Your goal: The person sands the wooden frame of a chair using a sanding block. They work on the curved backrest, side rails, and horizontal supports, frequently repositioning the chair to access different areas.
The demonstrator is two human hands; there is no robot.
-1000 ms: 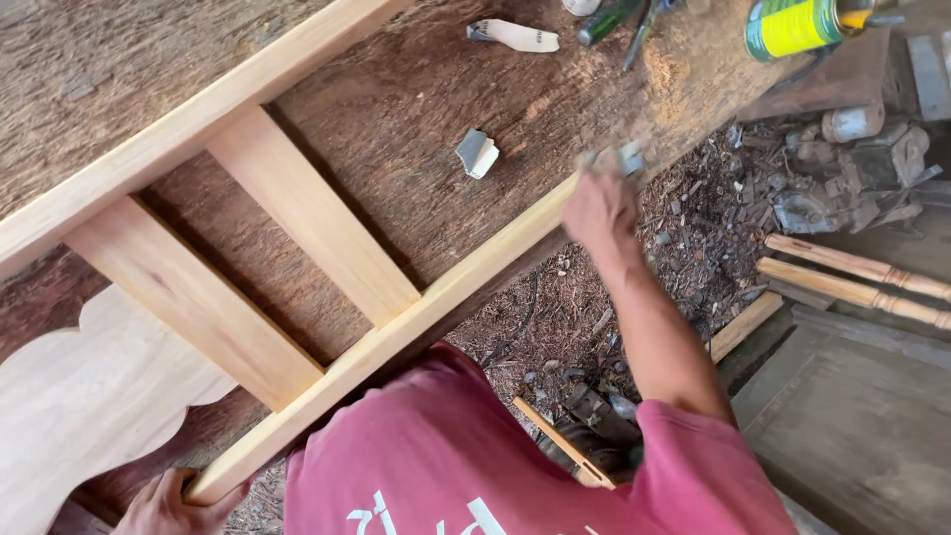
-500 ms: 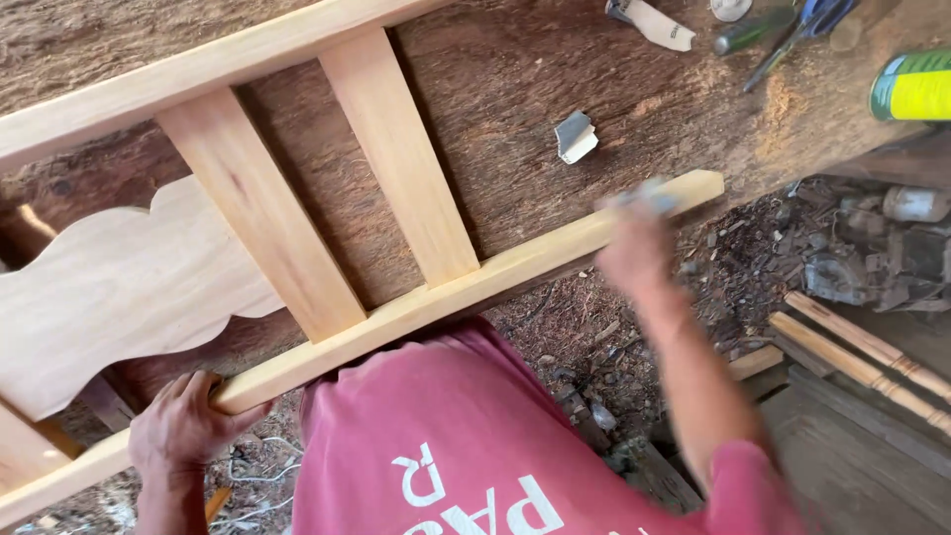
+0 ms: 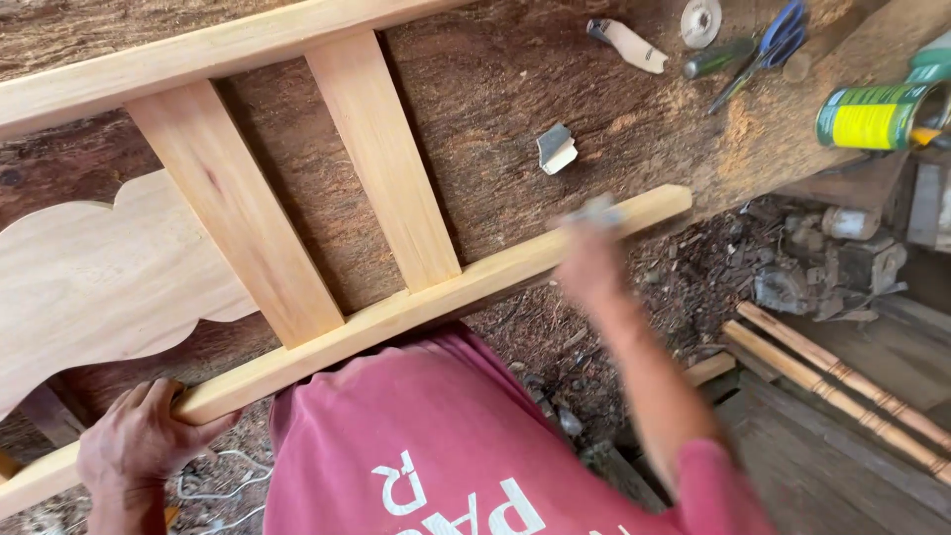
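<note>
A pale wooden chair-back frame (image 3: 327, 188) lies flat across a rough, dark brown slab workbench (image 3: 515, 99), with two upright slats joining an upper rail to a lower rail that runs diagonally from the bottom left up toward the centre right. At its left end a scalloped, curved board (image 3: 89, 277) is part of the same frame. The left hand (image 3: 144, 446) wraps its fingers closed around the lower rail near its left end, thumb on top, clamping the wood from below. The right hand (image 3: 589, 263) is blurred with motion at the far end of that rail, pressing a small grey piece, probably sandpaper (image 3: 594, 211), against the wood; its fingers look curled on it, though the blur hides the exact grip. A folded scrap of grey sandpaper (image 3: 556, 149) lies on the bench just above the rail. Farther up sit a small light-handled tool (image 3: 626, 42), a metal disc (image 3: 700, 20) and blue-handled scissors (image 3: 768, 45). A green and yellow tin can (image 3: 872, 117) lies on its side at the bench's right edge. Below the bench, wood chips litter the ground, and two turned wooden spindles (image 3: 842, 386) lie side by side on planks at the right. The person's red shirt (image 3: 436, 446) fills the bottom of the view.
</note>
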